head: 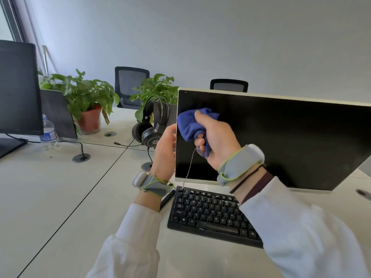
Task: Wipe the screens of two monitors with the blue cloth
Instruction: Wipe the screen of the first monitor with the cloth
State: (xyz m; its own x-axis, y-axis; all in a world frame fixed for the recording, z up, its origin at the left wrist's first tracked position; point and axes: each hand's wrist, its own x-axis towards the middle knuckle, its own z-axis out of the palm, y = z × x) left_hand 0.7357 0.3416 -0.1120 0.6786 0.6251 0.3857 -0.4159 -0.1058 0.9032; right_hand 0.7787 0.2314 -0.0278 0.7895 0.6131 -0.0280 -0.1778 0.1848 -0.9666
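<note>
Fingers (199,140) of our right hand (216,141) clench the bunched blue cloth (190,123) against the near monitor (281,141), upper-left of screen. Left hand (164,151) grips its edge. Looks like we're early on screen one; far-left monitor (18,87) not yet done.

Cloth (189,122) blue — keyboard (210,215) black — pot (90,120) red-orange.

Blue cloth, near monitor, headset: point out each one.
blue cloth (187,125): head view, bunched fabric left of the thumb.
near monitor (281,137): head view, bare middle of the dark screen.
headset (151,139): head view, near ear cup.
</note>
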